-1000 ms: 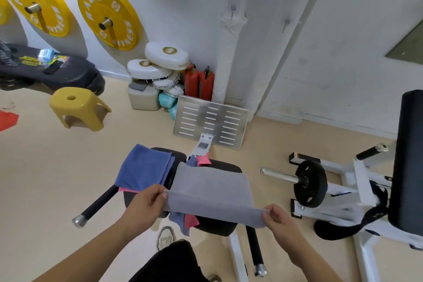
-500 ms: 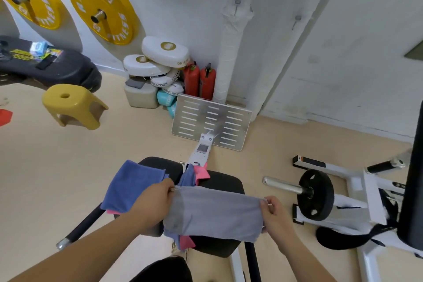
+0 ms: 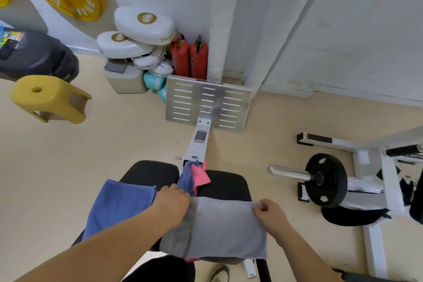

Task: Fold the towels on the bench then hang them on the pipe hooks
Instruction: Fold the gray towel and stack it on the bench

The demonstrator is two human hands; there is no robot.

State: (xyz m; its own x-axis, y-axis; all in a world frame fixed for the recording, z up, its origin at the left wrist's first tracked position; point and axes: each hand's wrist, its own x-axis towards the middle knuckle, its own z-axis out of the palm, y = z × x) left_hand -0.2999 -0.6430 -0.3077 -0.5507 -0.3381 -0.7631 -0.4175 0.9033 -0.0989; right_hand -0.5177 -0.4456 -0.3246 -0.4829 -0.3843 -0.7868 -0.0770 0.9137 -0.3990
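A grey towel [image 3: 224,229] lies folded over on the black padded bench [image 3: 224,183] right in front of me. My left hand [image 3: 171,204] grips its far left corner. My right hand [image 3: 270,213] pinches its far right corner. A blue towel [image 3: 119,206] hangs off the bench's left side. Another blue towel [image 3: 186,178] and a pink towel [image 3: 199,175] lie bunched at the bench's far end. The white wrapped pipe [image 3: 223,18] stands against the wall ahead; its hooks are out of sight.
A slotted metal footplate [image 3: 208,103] stands on the floor between the bench and the pipe. Red extinguishers [image 3: 190,57] and white pads [image 3: 142,30] crowd the pipe's base. A yellow stool [image 3: 48,98] is at left, and a weight machine with a black plate [image 3: 327,181] at right.
Both hands carried the grey towel's near edge away from me and over onto its far edge, folding it in half on the bench. My head moved closer and lower.
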